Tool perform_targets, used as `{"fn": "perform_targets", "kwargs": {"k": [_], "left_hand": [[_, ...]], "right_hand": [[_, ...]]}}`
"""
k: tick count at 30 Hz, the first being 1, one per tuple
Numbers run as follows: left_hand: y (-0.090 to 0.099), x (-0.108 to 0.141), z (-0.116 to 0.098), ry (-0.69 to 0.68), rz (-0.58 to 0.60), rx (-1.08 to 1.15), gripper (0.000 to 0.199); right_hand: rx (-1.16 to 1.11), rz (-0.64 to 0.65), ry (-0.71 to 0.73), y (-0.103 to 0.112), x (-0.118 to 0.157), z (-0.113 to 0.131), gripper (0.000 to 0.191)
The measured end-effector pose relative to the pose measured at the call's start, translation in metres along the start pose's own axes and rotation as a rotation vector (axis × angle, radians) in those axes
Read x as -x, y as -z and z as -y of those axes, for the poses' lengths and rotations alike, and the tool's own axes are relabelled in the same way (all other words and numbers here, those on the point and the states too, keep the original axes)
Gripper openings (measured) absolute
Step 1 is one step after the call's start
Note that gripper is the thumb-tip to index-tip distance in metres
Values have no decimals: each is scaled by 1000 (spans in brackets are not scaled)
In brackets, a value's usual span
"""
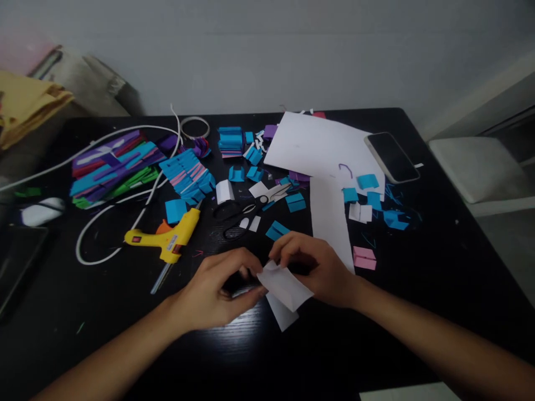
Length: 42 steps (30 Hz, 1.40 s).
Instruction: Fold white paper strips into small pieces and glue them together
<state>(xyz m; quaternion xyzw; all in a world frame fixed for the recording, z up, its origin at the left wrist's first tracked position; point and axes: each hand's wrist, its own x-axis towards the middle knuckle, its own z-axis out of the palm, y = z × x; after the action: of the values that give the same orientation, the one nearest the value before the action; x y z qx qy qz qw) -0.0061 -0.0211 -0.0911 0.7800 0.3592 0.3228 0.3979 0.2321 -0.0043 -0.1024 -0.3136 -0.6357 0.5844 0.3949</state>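
Note:
Between my two hands is a small folded piece of white paper [288, 287], with one flap hanging below the other. My left hand [221, 287] pinches its left corner between thumb and fingers. My right hand [315, 267] grips the paper's upper edge, with the thumb hidden behind it. Just beyond my hands lie scissors [254, 206] with black handles and a blue paper piece [277, 230]. A yellow glue gun [171, 236] rests to the left, a clear glue stick poking out of it. Under my right hand's far side runs a white paper strip [332, 223].
A large white sheet [309, 142] and a phone [393, 157] lie at the back right. Stacked coloured paper strips [112, 167] and a looping white cable [81, 239] occupy the left. A pink folded piece [364, 257] sits right. A white stool [480, 167] stands beyond the table.

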Motion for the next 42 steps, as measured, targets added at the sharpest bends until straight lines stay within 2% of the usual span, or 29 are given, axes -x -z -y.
{"fn": "perform_targets", "kwargs": {"k": [2, 5, 9, 12, 16, 19, 23, 30, 42], "left_hand": [[3, 0, -1, -28, 47, 39, 22], [7, -3, -2, -23, 105, 126, 14], [7, -9, -3, 89, 73, 162, 9], [11, -12, -3, 188, 121, 201, 13], [22, -12, -4, 349, 260, 346, 7], [26, -10, -2, 382, 302, 364, 13], [26, -9, 1, 335, 290, 294, 16], [26, -10, 0, 254, 242, 225, 9], [25, -9, 3, 316, 267, 207, 9]], "right_hand": [[41, -2, 44, 0, 0, 1, 15], [159, 4, 140, 0, 1, 2, 15], [316, -5, 280, -5, 4, 3, 16], [366, 5, 312, -9, 6, 6, 17], [350, 30, 246, -14, 6, 11, 14], [317, 59, 193, -18, 5, 11, 11], [288, 62, 154, -22, 4, 11, 10], [261, 50, 155, -24, 3, 9, 12], [135, 14, 19, -23, 7, 5, 16]]}}
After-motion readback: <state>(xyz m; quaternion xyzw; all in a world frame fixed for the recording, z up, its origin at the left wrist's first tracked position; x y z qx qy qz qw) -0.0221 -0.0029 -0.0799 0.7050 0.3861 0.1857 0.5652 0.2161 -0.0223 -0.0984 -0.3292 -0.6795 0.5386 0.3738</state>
